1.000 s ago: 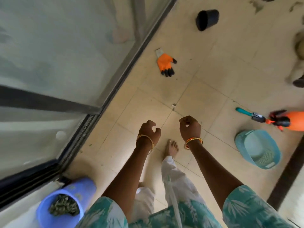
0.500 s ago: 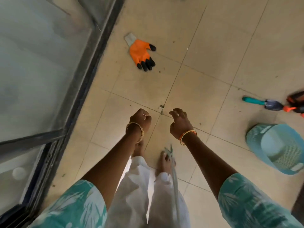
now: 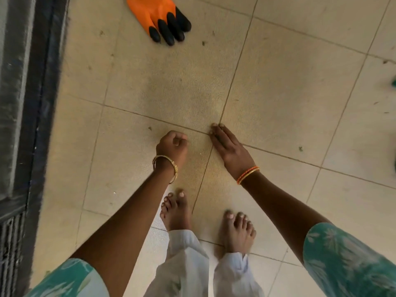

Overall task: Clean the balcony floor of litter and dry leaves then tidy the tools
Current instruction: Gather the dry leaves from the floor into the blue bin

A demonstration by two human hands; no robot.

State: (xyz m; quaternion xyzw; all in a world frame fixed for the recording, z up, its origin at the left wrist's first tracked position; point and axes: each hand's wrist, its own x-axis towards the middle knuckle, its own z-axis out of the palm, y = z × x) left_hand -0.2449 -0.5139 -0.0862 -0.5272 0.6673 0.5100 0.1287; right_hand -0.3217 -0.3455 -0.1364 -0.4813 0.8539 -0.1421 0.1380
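Your right hand (image 3: pixel 232 150) lies flat, straight fingers (image 3: pixel 216 133) together on the tile joint; your fisted left hand (image 3: pixel 172 146) just beside, apparently empty

Left hand (image 3: pixel 172 146) fisted; right hand (image 3: pixel 230 147) flat, fingers straight.

Tiled floor (image 3: pixel 278 82) with litter

An orange glove (image 3: pixel 158 16) and scattered specks (image 3: pixel 300 148) are seen on it; bare feet (image 3: pixel 175 213) are planted there.

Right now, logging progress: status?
Left hand fisted, contents unseen. Right hand flat, fingertips at tile joint. Orange glove ahead, untouched. Small litter specks remain.
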